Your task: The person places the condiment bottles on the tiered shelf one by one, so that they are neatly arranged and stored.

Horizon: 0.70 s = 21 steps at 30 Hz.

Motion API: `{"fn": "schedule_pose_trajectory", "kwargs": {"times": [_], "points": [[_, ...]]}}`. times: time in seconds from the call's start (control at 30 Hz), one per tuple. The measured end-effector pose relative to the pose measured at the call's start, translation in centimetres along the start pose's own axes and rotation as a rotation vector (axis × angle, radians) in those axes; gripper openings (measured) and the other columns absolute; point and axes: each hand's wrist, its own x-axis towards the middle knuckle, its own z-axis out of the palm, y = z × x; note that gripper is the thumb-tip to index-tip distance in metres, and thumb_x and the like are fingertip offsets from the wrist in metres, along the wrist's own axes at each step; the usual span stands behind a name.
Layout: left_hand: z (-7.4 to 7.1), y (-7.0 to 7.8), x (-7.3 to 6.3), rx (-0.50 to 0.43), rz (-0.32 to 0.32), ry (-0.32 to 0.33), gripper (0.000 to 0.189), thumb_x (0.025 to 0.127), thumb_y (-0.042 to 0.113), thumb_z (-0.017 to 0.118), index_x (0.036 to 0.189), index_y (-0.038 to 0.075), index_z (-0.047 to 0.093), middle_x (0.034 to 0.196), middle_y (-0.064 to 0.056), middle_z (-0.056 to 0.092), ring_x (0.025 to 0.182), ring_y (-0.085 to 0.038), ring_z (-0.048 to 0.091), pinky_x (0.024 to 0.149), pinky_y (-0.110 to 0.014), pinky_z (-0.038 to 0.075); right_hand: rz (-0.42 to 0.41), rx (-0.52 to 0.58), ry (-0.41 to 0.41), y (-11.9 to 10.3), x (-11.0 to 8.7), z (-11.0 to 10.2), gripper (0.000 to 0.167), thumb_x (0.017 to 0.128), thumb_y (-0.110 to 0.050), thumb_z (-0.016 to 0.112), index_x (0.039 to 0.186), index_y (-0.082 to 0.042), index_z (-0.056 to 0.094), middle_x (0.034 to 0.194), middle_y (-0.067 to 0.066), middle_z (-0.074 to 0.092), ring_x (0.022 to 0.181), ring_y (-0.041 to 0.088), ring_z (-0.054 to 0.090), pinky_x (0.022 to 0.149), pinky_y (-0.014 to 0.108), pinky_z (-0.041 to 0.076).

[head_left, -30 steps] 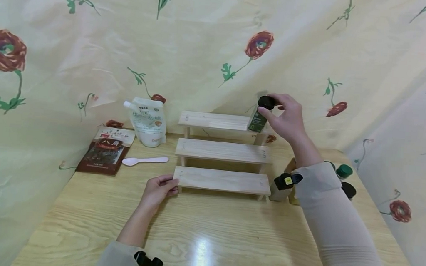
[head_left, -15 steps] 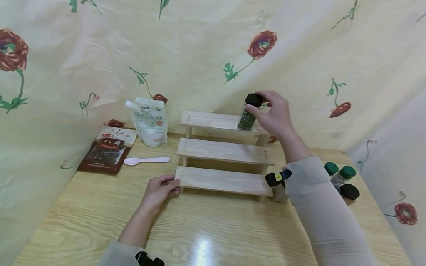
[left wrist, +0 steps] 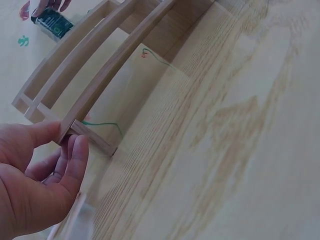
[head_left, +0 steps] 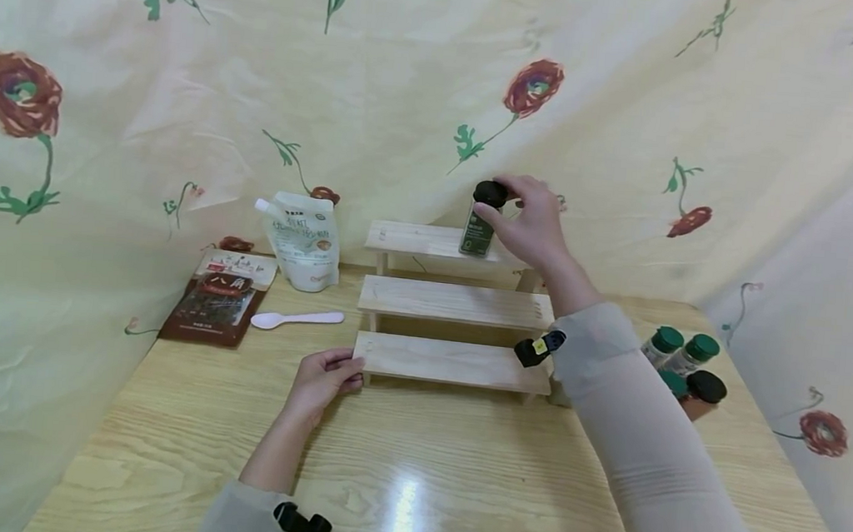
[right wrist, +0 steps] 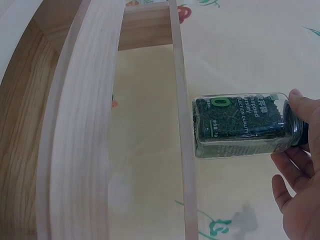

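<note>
A three-tier wooden rack (head_left: 454,301) stands on the table. My right hand (head_left: 538,225) pinches the black cap of a glass jar of chopped parsley (head_left: 478,230), held upright at the top tier. In the right wrist view the jar (right wrist: 242,125) has its base right at the top board's edge, and dark green flakes show through the glass. My left hand (head_left: 323,383) grips the left end of the lowest tier; in the left wrist view thumb and fingers pinch the board's corner (left wrist: 67,131).
Left of the rack are a white spouted pouch (head_left: 304,244), a brown star anise packet (head_left: 217,300) and a pale spoon (head_left: 298,319). Several spice jars (head_left: 690,362) with green or black caps stand at the right, partly behind my right sleeve. A flowered cloth (head_left: 410,89) hangs behind.
My right hand has carried the parsley jar leftward along the top tier. More of the jars at the right now show past my sleeve. My left hand keeps its hold on the rack.
</note>
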Motion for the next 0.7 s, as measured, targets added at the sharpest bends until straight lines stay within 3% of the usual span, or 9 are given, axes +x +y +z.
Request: {"fn": "schedule_pose_trajectory", "kwargs": {"times": [0.7], "points": [[-0.1,0.1,-0.1,0.012,-0.011,-0.006,0.031,0.094,-0.002,0.070,0.120,-0.016,0.062,0.088,-0.011,0.070,0.073,-0.015,0.069,0.071,-0.024,0.064,-0.005,0.073,-0.059,-2.0,2.1,3.1,0.050,0.092,-0.021,0.078,0.135,-0.001,0.061,0.126,0.016,0.062,0.113,0.028,0.058,0.094,0.043,0.053]]}}
